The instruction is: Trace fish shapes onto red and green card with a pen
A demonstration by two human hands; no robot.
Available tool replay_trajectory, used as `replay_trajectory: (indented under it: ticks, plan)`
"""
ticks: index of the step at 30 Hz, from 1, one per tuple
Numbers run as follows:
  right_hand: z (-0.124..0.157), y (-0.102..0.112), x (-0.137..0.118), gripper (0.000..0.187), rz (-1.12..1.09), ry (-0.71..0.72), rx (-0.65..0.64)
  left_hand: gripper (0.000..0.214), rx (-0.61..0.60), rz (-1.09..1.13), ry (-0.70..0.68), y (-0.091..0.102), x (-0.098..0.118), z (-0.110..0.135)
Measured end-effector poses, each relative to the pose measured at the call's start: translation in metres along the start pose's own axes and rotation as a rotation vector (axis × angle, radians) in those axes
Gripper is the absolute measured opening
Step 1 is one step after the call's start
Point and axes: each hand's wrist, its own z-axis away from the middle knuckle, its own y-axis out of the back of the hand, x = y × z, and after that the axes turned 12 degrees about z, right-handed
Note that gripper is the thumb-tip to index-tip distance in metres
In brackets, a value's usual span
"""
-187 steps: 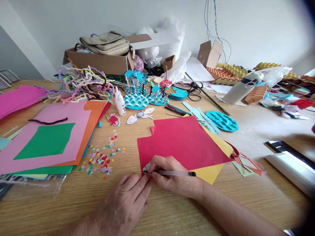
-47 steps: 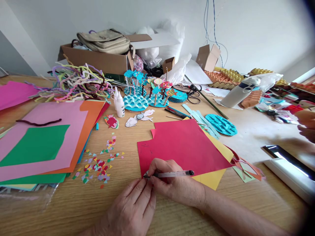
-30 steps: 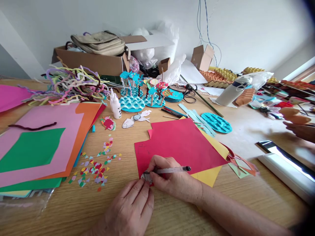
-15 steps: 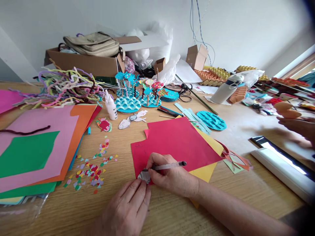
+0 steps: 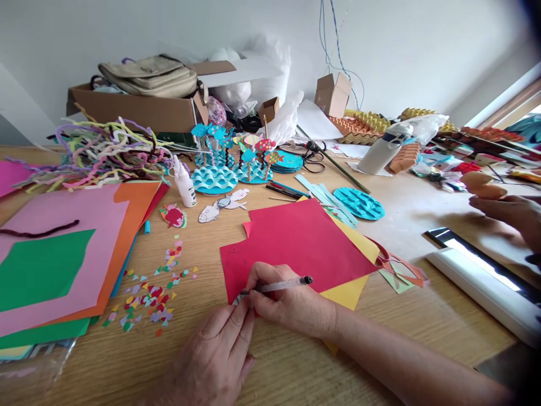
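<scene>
My right hand (image 5: 287, 301) grips a clear pen (image 5: 279, 286), its tip down at the near left corner of a red paper sheet (image 5: 296, 242). My left hand (image 5: 215, 355) lies beside it with its fingertips pressed flat on a small grey paper cutout (image 5: 237, 299), most of which is hidden under the fingers. A yellow sheet (image 5: 350, 290) lies under the red one.
A stack of pink, orange and green paper (image 5: 59, 254) lies at left, with confetti scraps (image 5: 152, 290) beside it. Behind are a glue bottle (image 5: 184, 183), blue wave crafts (image 5: 230, 169), pipe cleaners (image 5: 97, 152) and a cardboard box (image 5: 135, 107). Another person's hands (image 5: 502, 208) are at right.
The view has swung to the right, so the table items sit further left in the picture. My hands stay at the corner of the red sheet, pen in small motion. Another person's hands have come into sight.
</scene>
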Motion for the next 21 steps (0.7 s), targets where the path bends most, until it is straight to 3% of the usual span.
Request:
replay_trajectory:
  ticks: [10, 21]
  plan:
    - [0.001, 0.002, 0.003, 0.018, 0.002, 0.010, 0.032, 0.034, -0.118, -0.053, -0.035, 0.012, -0.003, -0.004]
    - [0.000, 0.002, 0.003, 0.017, -0.031, -0.022, 0.043, 0.035, -0.111, -0.064, -0.052, 0.012, -0.005, -0.003]
